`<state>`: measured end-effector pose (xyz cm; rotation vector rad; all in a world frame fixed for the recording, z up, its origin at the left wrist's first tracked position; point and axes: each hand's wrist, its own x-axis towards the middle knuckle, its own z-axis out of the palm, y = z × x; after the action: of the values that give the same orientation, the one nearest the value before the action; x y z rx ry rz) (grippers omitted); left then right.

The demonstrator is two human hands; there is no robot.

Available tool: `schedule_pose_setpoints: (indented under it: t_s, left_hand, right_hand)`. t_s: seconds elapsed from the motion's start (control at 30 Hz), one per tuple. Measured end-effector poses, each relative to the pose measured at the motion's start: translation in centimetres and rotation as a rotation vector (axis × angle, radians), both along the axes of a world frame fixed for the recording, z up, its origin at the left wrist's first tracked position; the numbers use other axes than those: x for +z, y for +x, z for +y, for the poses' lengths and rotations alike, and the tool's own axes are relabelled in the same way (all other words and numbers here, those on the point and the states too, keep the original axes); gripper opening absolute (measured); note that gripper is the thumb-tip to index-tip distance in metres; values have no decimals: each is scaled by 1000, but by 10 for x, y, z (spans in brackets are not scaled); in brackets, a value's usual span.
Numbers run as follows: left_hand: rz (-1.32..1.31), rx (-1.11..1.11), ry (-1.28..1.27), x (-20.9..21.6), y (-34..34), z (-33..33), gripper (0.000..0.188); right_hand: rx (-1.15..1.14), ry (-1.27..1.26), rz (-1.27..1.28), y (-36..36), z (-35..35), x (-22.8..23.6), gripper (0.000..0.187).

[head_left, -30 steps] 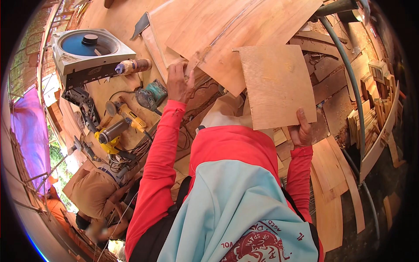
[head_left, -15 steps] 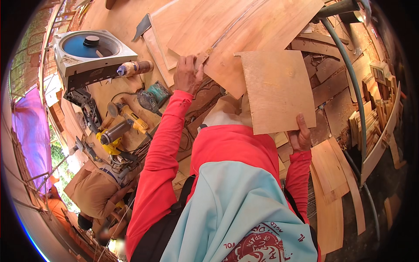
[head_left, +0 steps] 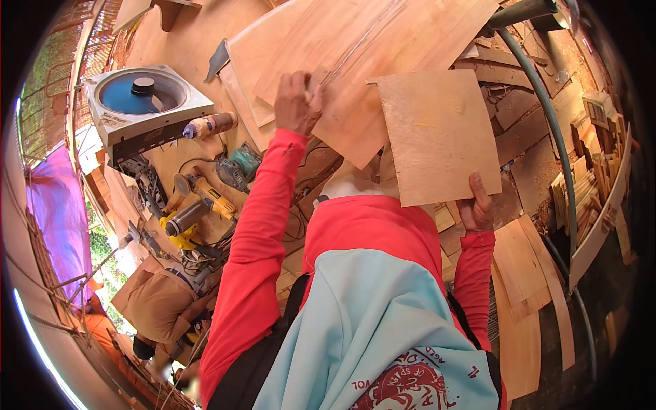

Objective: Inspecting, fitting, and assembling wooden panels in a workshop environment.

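My right hand (head_left: pixel 477 205) grips a thin, squarish plywood piece (head_left: pixel 441 137) by its lower right corner, thumb on top and fingers beneath. The piece is held up near my waist. My left hand (head_left: pixel 298 102) is closed at the near left edge of a large plywood sheet (head_left: pixel 417 34). A small brownish bit shows at its fingertips, too blurred to name. Along the sheet runs a pale streak (head_left: pixel 365 37) that starts close to those fingers. Another board (head_left: pixel 239 89) lies partly under the sheet.
Left of the sheet are a blue-coned speaker (head_left: pixel 140 92), a bottle (head_left: pixel 210 125), a green sander (head_left: pixel 239 166) and a yellow power tool (head_left: pixel 213 196) with cords. A person (head_left: pixel 157 304) bends at lower left. Plywood strips (head_left: pixel 523 273), a curved pipe (head_left: pixel 547 102) and stacked offcuts (head_left: pixel 591 184) are at right.
My left hand has shifted slightly up and right over the sheet's edge. The plywood piece and my right hand sit a little further right; the whole view has moved slightly.
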<state>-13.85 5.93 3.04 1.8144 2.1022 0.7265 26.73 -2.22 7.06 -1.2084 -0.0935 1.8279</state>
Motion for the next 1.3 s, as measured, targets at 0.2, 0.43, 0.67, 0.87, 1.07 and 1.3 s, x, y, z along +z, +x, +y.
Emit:
schedule_pose_setpoints:
  t_s: [0.2,0.43,0.67,0.87,1.07,1.3]
  left_hand:
    - [130,-17,-77,9,-22,-58,26]
    - [112,12,-144,-2,-13,-49,29]
    - [90,-58,-64,-6,20,40,24]
    - [154,-124,80,10,-9,74,24]
    - [146,-237,-111,-1,9,78,22]
    - [123,-213,-211,8,-20,-1,24]
  right_hand:
    - [-8,19,14,6,9,-2,50]
    - [10,-1,21,11,14,-5,51]
    - [23,3,8,11,16,-10,49]
    - [62,-4,63,15,17,-16,50]
    - [119,48,46,8,30,-16,51]
    - [62,86,-1,3,20,-7,51]
